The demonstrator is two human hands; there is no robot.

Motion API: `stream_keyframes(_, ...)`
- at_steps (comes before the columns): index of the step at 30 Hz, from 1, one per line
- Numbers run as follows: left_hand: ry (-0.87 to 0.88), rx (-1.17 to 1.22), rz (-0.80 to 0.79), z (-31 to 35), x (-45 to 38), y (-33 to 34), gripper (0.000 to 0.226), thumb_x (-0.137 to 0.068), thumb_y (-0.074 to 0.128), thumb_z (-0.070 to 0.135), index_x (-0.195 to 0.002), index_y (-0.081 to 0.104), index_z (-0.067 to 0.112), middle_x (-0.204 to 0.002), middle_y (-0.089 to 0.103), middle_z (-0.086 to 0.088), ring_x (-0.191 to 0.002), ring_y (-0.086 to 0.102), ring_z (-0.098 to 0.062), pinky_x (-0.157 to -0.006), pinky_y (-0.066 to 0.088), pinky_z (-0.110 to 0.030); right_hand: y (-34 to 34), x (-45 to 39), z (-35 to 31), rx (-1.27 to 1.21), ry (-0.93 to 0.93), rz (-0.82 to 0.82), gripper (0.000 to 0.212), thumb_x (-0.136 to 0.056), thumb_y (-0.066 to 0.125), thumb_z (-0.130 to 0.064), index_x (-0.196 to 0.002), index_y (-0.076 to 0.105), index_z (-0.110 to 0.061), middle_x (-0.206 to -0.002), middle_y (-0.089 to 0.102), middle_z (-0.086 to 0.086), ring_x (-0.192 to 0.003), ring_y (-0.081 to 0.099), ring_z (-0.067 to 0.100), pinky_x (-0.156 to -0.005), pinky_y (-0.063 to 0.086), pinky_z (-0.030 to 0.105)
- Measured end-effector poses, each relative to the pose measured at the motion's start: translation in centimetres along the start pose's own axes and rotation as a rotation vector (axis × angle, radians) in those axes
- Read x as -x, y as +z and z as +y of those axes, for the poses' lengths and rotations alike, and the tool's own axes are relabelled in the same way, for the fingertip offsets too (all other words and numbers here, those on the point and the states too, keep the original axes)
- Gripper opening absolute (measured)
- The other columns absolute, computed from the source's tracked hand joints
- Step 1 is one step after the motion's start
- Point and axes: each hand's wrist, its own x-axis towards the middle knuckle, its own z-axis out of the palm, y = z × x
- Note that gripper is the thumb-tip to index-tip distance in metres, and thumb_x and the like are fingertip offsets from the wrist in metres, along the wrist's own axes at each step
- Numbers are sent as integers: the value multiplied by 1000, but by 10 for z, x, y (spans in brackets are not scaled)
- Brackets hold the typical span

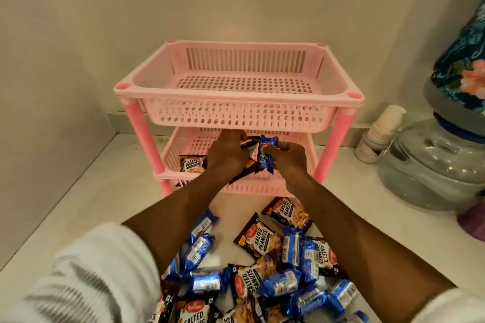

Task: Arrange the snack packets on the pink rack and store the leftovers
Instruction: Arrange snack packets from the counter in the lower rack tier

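A pink two-tier rack (237, 98) stands against the wall; its top basket holds nothing. In the lower basket (173, 155) a dark salted peanuts packet (193, 164) stands at the left. My left hand (227, 155) reaches into the lower basket and grips a dark peanut packet (248, 143). Beside it, my right hand (290, 158) holds a blue biscuit packet (266, 156) upright at the basket's front. On the white counter in front of the rack lies a loose pile of several blue biscuit packets (199, 248) and salted peanuts packets (258, 237).
A clear water dispenser jar (433, 165) with a floral cloth cover (462, 65) stands at the right. A small white bottle (380, 134) is next to it. Walls close the counter at the back and left.
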Motion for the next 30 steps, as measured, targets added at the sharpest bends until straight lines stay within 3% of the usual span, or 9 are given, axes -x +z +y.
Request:
stream_keyframes(2, -21, -25, -1, -2, -17, 14, 28, -88, 64, 41, -110, 64, 23, -120, 61, -5, -108, 60, -28, -84, 50, -38, 5, -17, 4, 59, -10, 24, 16, -77, 81, -23, -88, 77, -12, -80, 74, 6, -75, 70, 21, -69, 60, 36)
stream_keyframes(5, -8, -105, -54, -8, -36, 35, 38, -90, 62, 45, -117, 63, 18, -122, 63, -9, -113, 59, -32, -87, 49, -39, 10, -38, 15, 150, 27, 38, 17, -78, 80, -26, -77, 73, -10, -62, 62, 1, -55, 56, 13, -50, 39, 24)
stream_keyframes(7, -27, -124, -89, -13, -46, 47, 43, -89, 62, 46, -122, 61, 19, -125, 62, -8, -115, 59, -32, -90, 50, -39, 12, -51, 23, 201, 101, 11, 23, -76, 83, -26, -74, 69, -7, -64, 61, 6, -55, 56, 15, -51, 38, 25)
stream_keyframes(12, -34, -233, -326, -29, -52, 72, 35, -86, 69, 31, -117, 60, 17, -132, 45, -11, -109, 58, -34, -89, 52, -42, 20, -68, 34, 436, 207, -177, 44, -73, 86, -25, -104, 67, 0, -96, 66, 15, -92, 67, 31, -67, 50, 31)
stream_keyframes(15, 10, -266, -422, -36, -60, 73, 27, -89, 65, 33, -112, 66, 17, -124, 45, -9, -103, 58, -32, -87, 52, -39, 20, -71, 36, 571, 211, -240, 44, -74, 85, -28, -103, 64, -3, -94, 63, 14, -85, 62, 27, -60, 45, 26)
stream_keyframes(17, 85, -308, -498, -40, -66, 70, 22, -91, 60, 27, -109, 69, 18, -120, 54, -6, -116, 49, -30, -90, 45, -37, 20, -72, 36, 630, 185, -252, 45, -76, 83, -29, -106, 65, -2, -95, 63, 13, -85, 60, 24, -62, 43, 27)
stream_keyframes(20, 179, -284, -638, -46, -69, 68, 44, -92, 59, 16, -135, 57, 17, -141, 51, -5, -141, 32, -28, -113, 31, -38, 21, -70, 36, 677, 137, -242, 44, -80, 81, -30, -109, 65, -2, -103, 66, 15, -94, 63, 27, -70, 45, 30)
stream_keyframes(25, 227, -302, -817, -49, -61, 70, 65, -97, 55, 38, -154, 27, 26, -157, 31, -9, -142, 34, -31, -116, 27, -38, 24, -66, 36, 760, 128, -195, 45, -88, 74, -27, -121, 57, -4, -121, 63, 16, -111, 61, 32, -76, 45, 31)
stream_keyframes(30, 190, -461, -837, -45, -65, 75, 68, -95, 58, 41, -153, 29, 21, -154, 31, -12, -139, 35, -32, -115, 33, -43, 22, -66, 38, 801, 118, -212, 49, -87, 75, -31, -123, 55, -5, -121, 63, 15, -109, 61, 30, -72, 41, 30)
